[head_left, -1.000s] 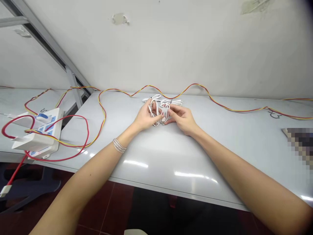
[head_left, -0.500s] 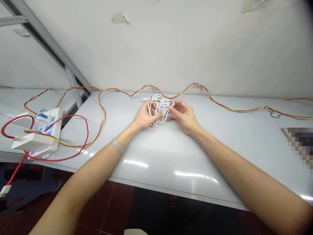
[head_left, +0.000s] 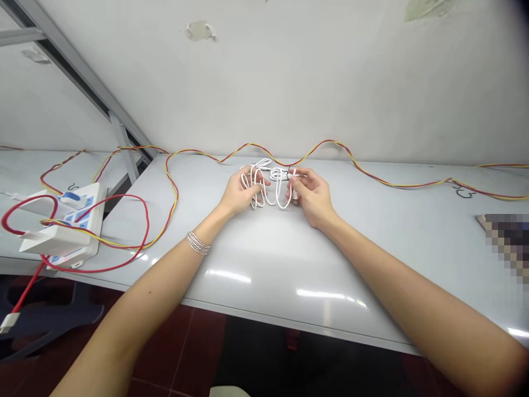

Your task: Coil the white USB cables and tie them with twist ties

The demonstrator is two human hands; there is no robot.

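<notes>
The left hand [head_left: 238, 192] has drawn slightly left, away from the right hand [head_left: 316, 199], stretching the white cable [head_left: 285, 208] more openly between them. Above the pale table [head_left: 264, 248], the left hand grasps its loops and the right hand pinches its right part. Just beyond are two white cable bundles [head_left: 279, 175]; farthest, a red-and-yellow wire [head_left: 329, 140] runs beside the wall [head_left: 289, 77].

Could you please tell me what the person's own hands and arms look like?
The left hand is ungloved, with a silver-coloured, multi-strand bracelet worn near the wrist. The right hand is also ungloved, with no bracelet visible. No sleeves show on either arm.
</notes>
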